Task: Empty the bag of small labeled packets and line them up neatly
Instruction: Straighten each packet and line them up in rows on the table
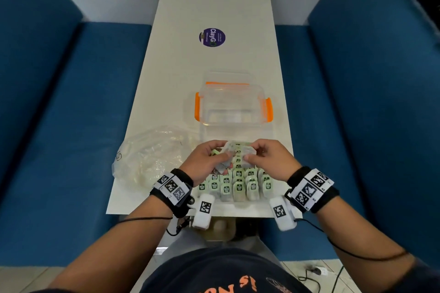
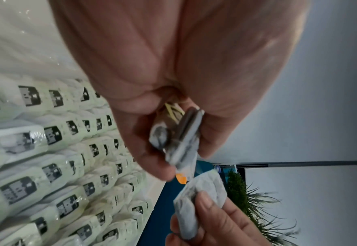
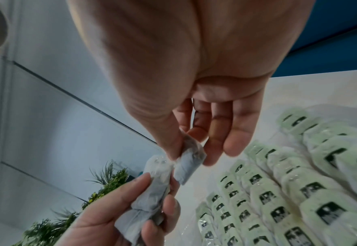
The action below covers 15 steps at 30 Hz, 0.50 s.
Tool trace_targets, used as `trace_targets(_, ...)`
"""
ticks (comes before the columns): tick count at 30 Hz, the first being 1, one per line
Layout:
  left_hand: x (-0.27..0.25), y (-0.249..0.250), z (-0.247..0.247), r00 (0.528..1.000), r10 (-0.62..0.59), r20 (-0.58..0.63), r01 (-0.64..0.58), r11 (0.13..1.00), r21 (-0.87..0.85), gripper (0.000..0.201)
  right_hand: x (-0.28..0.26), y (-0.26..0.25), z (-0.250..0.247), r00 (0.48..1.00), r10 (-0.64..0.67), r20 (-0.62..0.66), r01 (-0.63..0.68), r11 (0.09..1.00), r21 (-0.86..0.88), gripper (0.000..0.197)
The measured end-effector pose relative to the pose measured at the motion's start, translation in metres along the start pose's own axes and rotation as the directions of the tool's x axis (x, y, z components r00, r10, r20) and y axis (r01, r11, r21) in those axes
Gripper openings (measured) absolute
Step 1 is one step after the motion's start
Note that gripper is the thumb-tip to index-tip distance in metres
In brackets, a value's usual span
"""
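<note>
Above the counter (image 1: 214, 7), the left hand (image 1: 204, 162) and right hand (image 1: 271, 159) each pinch a small packet (image 1: 238, 152). Below them, labeled packets (image 1: 238, 185) lie in neat rows; the crumpled bag (image 1: 152, 157) rests just left.

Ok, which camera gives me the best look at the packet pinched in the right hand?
The right wrist view: the packet sits mid-frame, pinched by the right hand between thumb and finger, beside those the left hand holds. The left wrist view shows it at the bottom. The head view shows it small, partly covered.
</note>
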<state>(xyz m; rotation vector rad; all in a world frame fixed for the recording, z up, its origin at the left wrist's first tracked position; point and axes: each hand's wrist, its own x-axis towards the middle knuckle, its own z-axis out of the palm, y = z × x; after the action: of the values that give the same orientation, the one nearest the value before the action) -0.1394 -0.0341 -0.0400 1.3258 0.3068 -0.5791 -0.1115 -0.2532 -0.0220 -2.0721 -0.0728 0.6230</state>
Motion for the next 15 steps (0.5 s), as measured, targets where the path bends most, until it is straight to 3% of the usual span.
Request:
trace_targets(5,0.004,0.000,0.019,0.984,0.035,-0.176,-0.040,0.999,-0.021,0.038,0.002,0.018,-0.002,0.992,0.053,-0.116,-0.049,0.998,0.039,0.018)
trace_targets(15,0.006,0.000,0.054,0.970,0.158,-0.187,-0.093,0.944,0.315,0.017,0.000,0.006,0.009,0.970,0.030,-0.240,0.004,0.990,0.141,0.016)
